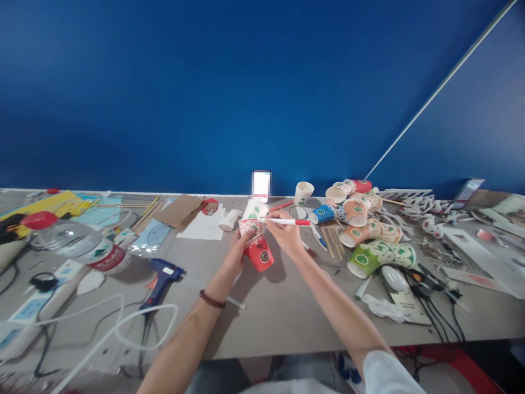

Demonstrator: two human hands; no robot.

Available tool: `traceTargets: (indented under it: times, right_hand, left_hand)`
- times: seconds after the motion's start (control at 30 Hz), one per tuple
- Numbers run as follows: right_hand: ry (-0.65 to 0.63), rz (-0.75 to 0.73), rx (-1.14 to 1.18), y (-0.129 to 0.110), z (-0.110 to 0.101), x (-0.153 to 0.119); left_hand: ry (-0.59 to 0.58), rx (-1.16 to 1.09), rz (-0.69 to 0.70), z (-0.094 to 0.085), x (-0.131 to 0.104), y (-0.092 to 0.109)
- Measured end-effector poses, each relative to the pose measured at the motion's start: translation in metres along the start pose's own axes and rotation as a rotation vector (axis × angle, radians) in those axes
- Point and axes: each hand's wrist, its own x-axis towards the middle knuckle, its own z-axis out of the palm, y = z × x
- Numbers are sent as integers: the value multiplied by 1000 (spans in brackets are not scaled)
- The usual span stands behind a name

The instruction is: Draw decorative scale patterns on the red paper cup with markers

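Near the middle of the table, my left hand [241, 246] is wrapped round a red patterned paper cup [259, 255], tilted with its base toward me. A white cup [255, 209] with green marks sits against the red cup's mouth. My right hand [283, 227] holds a white marker with a red end [298, 222], its other end at the white cup's side. The fingers are pinched together, and the marker's tip is too small to make out.
Stacked coloured cups [365, 257] and wooden sticks [333, 242] lie to the right. A blue glue gun [159, 284], a water bottle [82, 243], a power strip [41, 309] and cables are at the left. A white cup [303, 192] stands near the blue wall.
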Motion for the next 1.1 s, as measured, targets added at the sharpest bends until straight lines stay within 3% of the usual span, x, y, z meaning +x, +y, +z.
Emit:
traceTargets:
  times: [1.1]
  right_hand:
    - [-33, -70, -67, -2, 2, -3]
  left_hand:
    - [24, 2, -3, 2, -2, 3]
